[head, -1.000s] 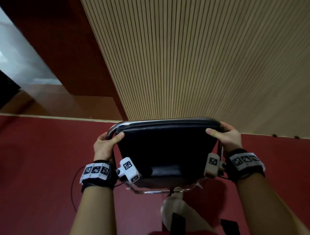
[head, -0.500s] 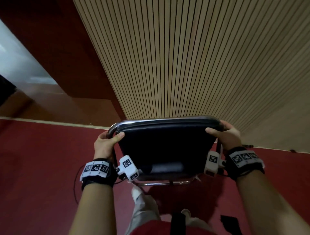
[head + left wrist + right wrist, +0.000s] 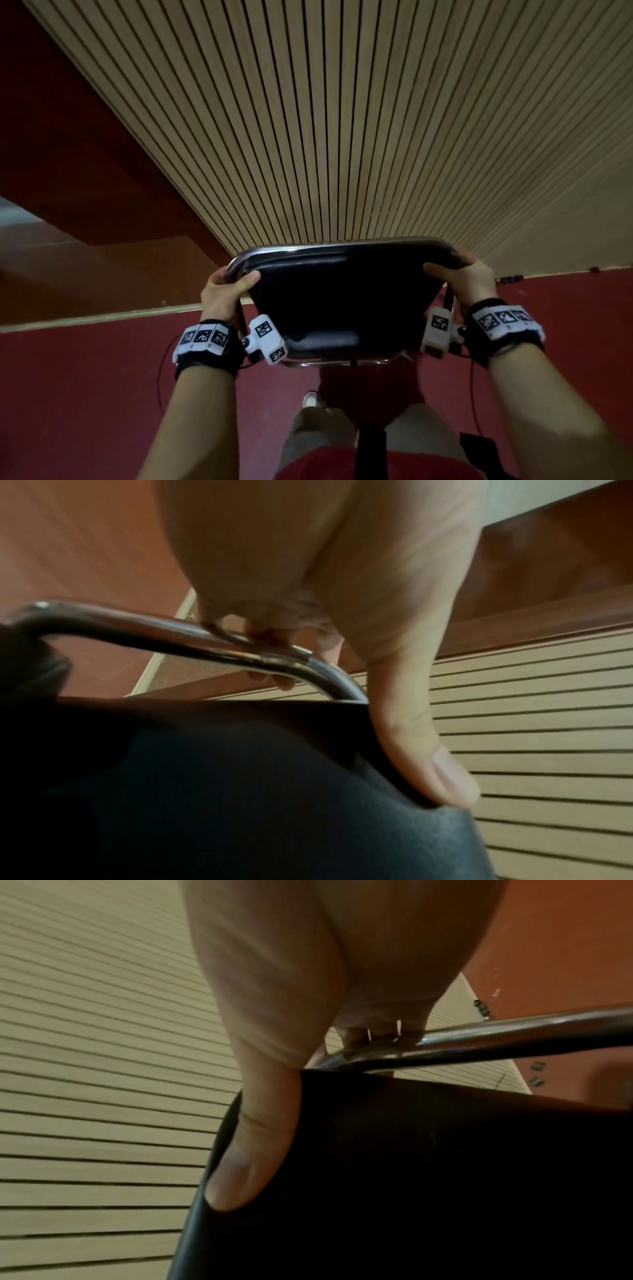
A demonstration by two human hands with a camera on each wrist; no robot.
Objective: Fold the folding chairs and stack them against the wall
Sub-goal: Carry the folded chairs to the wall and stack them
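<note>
Black straps on both my wrists, my left wrist band (image 3: 205, 346) and my right wrist band (image 3: 503, 325), carry white checkered marker tags. White camera blocks (image 3: 265, 339) attached; thin black cables. Khaki trousers (image 3: 308, 435), red shirt hem.

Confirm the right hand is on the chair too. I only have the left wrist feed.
Observer: Yes. The right hand grips the chair at its other top corner, with the fingers round the chrome frame and the thumb on the black pad.
Operator: Anything at the wall base on that side?
Observer: Small dark bits lie on the red floor at the foot of the slatted wall, right of the chair.
Operator: Chair legs off the floor?
Observer: Cannot tell. The head view shows only the lower chrome bar under the pad, with the person's shoe below it.
</note>
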